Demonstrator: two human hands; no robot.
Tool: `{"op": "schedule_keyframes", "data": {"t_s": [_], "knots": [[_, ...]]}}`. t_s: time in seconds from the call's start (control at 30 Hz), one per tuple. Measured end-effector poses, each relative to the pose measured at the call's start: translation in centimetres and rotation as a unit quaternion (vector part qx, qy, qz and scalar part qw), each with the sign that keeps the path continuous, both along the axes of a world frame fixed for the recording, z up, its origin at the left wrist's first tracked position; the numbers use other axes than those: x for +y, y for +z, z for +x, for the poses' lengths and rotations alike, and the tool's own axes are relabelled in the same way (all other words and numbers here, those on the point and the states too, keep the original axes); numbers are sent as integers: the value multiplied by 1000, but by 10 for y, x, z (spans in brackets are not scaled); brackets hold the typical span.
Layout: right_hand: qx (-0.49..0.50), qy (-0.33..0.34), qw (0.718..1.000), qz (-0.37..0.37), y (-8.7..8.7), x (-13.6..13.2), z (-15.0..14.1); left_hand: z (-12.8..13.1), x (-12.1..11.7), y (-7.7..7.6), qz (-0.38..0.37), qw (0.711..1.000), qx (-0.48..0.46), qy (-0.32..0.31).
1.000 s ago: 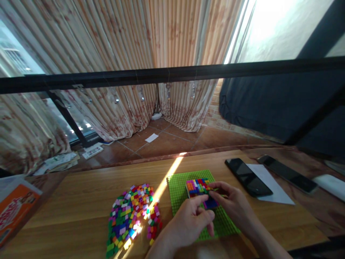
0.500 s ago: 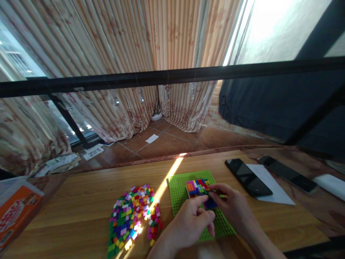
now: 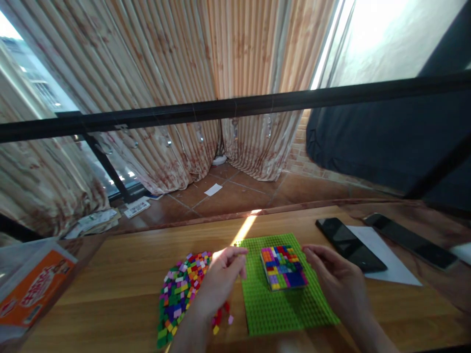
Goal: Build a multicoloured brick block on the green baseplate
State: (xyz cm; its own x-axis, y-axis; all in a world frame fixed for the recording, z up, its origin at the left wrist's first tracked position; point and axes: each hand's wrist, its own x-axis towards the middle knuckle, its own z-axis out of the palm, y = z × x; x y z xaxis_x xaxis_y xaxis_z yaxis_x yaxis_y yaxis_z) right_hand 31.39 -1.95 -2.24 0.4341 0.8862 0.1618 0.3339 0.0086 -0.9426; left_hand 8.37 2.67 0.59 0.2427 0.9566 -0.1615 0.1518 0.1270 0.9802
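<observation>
A green studded baseplate (image 3: 283,311) lies on the table, carrying a square block of small multicoloured building bricks (image 3: 283,267) with a dark blue patch at its near right corner. My left hand (image 3: 222,277) hovers between the plate's left edge and the loose brick pile (image 3: 178,289), covering part of the pile. Its fingers point right, loosely bent and apart, with nothing visible in them. Just right of the block is my right hand (image 3: 336,277), thumb and fingertips pinched together. Whatever they hold, if anything, is too small to make out.
Right of the plate, a black phone (image 3: 349,242) overlaps a white paper sheet (image 3: 393,257); a second phone (image 3: 410,240) lies beyond. A clear box with an orange label (image 3: 37,289) stands at the left. A dark rail (image 3: 235,109) crosses in front of the curtains (image 3: 176,59).
My left hand has pulled back from the block, leftward to the pile's edge. My right hand has shifted off the block to its right side, so the block's top now shows. The view has turned slightly left.
</observation>
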Motion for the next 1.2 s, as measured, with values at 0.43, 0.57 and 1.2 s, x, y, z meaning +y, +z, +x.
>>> {"op": "schedule_keyframes", "data": {"t_s": [0.43, 0.57, 1.2], "knots": [[-193, 237, 948, 88, 3, -8, -89, -31, 11, -4, -15, 967, -160, 196], [-216, 268, 935, 81, -6, -2, -110, -38, 9, -4, -7, 966, -155, 205], [-388, 255, 885, -17, -27, 38, -168, -57, 5, -1, 17, 959, -166, 229]]}}
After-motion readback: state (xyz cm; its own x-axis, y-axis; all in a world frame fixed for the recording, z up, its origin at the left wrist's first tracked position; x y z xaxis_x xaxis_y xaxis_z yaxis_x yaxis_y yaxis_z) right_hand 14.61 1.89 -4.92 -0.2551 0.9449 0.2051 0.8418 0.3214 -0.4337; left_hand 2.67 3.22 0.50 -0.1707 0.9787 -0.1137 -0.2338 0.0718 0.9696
